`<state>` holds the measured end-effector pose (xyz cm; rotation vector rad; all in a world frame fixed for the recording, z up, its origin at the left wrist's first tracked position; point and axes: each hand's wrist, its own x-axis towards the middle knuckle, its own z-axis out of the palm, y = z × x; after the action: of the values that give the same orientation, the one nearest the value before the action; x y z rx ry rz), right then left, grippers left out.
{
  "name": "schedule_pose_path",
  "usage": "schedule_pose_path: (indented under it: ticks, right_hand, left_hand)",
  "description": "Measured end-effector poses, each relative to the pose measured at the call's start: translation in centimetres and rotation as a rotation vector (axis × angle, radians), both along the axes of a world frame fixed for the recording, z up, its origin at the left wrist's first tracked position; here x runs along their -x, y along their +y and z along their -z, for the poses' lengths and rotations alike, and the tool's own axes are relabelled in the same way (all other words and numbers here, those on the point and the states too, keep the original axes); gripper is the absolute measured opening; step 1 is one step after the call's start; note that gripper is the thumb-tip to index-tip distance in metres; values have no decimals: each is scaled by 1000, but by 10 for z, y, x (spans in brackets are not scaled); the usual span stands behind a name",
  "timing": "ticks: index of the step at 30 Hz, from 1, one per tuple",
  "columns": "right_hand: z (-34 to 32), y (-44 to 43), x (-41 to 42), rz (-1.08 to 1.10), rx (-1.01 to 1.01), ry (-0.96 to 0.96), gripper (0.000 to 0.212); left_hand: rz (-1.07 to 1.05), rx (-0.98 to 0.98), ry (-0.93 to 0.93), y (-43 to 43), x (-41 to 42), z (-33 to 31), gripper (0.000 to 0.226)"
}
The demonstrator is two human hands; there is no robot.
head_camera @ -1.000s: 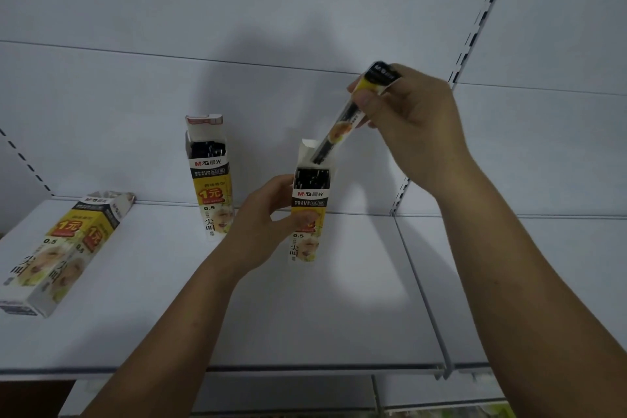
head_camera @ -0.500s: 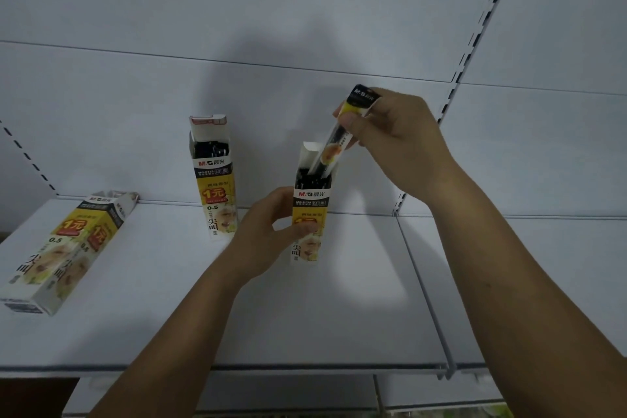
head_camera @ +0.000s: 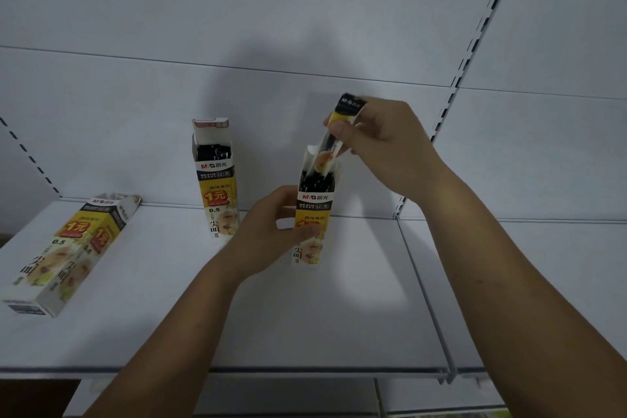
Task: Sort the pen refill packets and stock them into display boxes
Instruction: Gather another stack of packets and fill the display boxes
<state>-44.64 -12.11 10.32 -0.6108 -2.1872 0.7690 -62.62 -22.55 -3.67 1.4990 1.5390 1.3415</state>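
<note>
White shop shelf point(head_camera: 339, 316), pale back panel. Left hand point(head_camera: 271, 231) grips upright display box point(head_camera: 314, 214) mid-shelf. Right hand point(head_camera: 380, 142) pinches refill packet point(head_camera: 334, 139), tilted, lower end in box mouth among dark refills. Second upright box point(head_camera: 215, 180) behind-left, third box point(head_camera: 68, 248) lying far left. Advice: steady box, straighten packet to vertical, slide down, avoid snagging back flap.

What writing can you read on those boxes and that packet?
"M&G 晨光", "1元", "0.5", "尖叫": rear upright box.
"M&G 晨光": held box, in left hand.
"M&G", "1元", "0.5", "尖叫": lying box.
"M&G": packet in right hand.
Smaller print: too blurred.
</note>
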Motion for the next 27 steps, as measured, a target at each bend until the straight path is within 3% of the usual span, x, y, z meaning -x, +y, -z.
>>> schedule_pose_path:
  ticks: [6,10,14,17,24,27]
  right_hand:
    - [8,-1,7,-26,-65,-89,15]
    - [21,4,13,-27,-81,-282,20]
    - [22,1,10,-22,-41,-133,6]
    - [16,-2,9,16,-112,-60,10]
    - [27,-10,13,19,-235,-419,17]
    - [19,-13,11,-33,-208,-445,26]
  left_hand:
    - [5,-74,-82,4,-8,-16,43]
    - [27,-80,-70,2,-9,-17,42]
    - [26,-81,-86,2,-9,-17,43]
    - [27,-88,-91,1,-7,-17,44]
    - [45,-87,-105,1,-8,-18,43]
    - [44,-84,-108,1,-7,-17,43]
